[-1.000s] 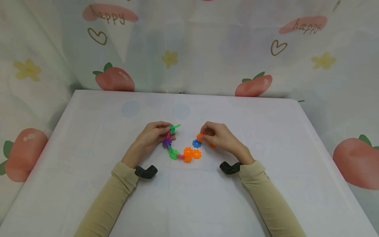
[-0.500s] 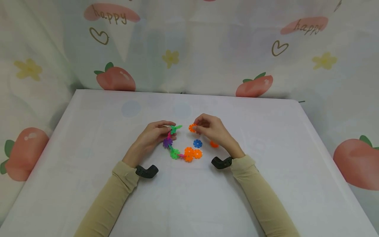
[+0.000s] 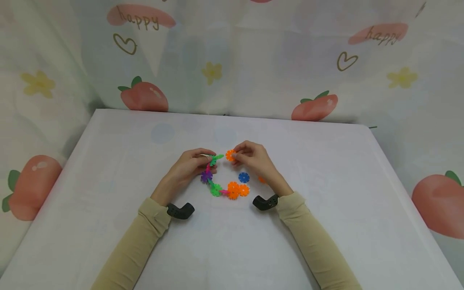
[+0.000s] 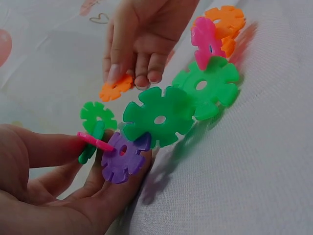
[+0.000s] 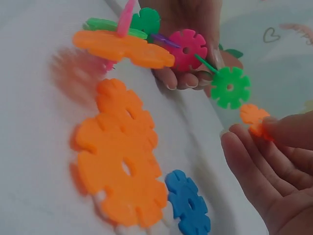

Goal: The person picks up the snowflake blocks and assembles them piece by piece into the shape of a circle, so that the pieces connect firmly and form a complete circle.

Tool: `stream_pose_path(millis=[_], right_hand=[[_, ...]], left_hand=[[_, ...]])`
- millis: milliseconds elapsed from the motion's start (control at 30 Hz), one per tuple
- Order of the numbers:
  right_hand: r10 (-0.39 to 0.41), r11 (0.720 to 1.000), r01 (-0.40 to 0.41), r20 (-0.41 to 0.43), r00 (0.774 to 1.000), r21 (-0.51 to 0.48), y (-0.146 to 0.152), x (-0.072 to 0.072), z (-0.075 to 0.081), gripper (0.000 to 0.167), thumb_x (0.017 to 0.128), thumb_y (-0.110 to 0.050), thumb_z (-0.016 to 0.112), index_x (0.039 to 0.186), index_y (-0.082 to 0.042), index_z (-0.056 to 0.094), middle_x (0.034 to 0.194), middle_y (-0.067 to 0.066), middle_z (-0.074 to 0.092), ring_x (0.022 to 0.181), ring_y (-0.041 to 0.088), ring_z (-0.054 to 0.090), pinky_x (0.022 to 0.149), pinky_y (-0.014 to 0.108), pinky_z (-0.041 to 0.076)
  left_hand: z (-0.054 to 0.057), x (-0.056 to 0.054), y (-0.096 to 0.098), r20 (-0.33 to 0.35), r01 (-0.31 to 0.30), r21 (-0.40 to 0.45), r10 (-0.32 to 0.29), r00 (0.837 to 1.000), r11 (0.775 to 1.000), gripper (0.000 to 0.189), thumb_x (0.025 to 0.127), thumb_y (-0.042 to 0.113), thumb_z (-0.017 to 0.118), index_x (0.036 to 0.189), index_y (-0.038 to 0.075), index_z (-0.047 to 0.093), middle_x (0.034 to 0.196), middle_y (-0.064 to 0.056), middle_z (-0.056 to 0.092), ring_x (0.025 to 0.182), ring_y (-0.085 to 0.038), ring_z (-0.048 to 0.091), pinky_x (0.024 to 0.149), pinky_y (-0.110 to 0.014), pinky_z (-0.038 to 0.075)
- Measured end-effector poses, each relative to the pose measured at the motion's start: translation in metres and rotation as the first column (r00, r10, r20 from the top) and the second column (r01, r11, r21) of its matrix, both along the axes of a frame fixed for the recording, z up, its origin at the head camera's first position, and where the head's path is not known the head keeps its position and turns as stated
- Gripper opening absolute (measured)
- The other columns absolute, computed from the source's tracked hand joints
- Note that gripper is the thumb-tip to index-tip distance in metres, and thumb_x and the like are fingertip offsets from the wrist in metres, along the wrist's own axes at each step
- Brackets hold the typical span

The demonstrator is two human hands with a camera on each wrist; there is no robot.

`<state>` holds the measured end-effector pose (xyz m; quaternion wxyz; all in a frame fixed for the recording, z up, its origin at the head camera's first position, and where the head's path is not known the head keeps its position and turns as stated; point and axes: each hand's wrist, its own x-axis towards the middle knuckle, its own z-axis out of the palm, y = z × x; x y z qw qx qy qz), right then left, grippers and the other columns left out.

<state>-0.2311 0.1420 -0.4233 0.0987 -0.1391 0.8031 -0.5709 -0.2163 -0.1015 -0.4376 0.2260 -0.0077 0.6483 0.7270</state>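
My left hand pinches one end of a curved chain of interlocking snowflake discs. A bright green disc leads that end. Behind it come a pink disc, a purple disc and green discs. Orange discs form the chain's other end, nearer the body. Between thumb and fingers, my right hand pinches a single orange snowflake disc. This disc is just right of the bright green one, with a small gap between them.
A blue snowflake disc lies on the white table inside the chain's curve. Partly hidden by the right wrist is another orange piece. A printed curtain hangs behind the table. Each wrist wears a black device.
My right hand has carried its orange disc up and left, away from the blue disc and close to the green end of the chain. The left hand keeps nearly the same place.
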Motion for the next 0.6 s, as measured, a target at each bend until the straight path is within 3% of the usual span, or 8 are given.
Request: stream_pose_path(millis=[400,600], right_hand=[[-0.011,0.997,0.019,0.109,0.994,-0.075,-0.0084,0.0049,-0.0024,0.023,0.100,-0.010,0.065,0.113,0.008,0.061,0.093,0.026,0.076,0.074,0.027,0.076,0.076,0.038,0.064],[-0.014,0.995,0.023,0.098,0.995,-0.094,-0.0084,0.0051,-0.0040,0.016,0.100,-0.006,0.066,0.108,0.007,0.061,0.092,0.023,0.076,0.072,0.022,0.075,0.075,0.034,0.063]], left_hand=[[0.0012,0.0012,0.0014,-0.003,-0.020,-0.052,0.020,1.000,0.998,0.031,0.104,0.006,0.055,0.133,-0.004,0.062,0.133,-0.022,0.061,0.094,-0.024,0.077,0.093,-0.032,0.059],[0.0022,0.0027,0.0059,-0.030,-0.073,-0.118,0.070,0.997,0.990,0.028,0.100,0.004,0.063,0.126,-0.005,0.069,0.124,-0.023,0.068,0.089,-0.022,0.078,0.088,-0.030,0.060]])
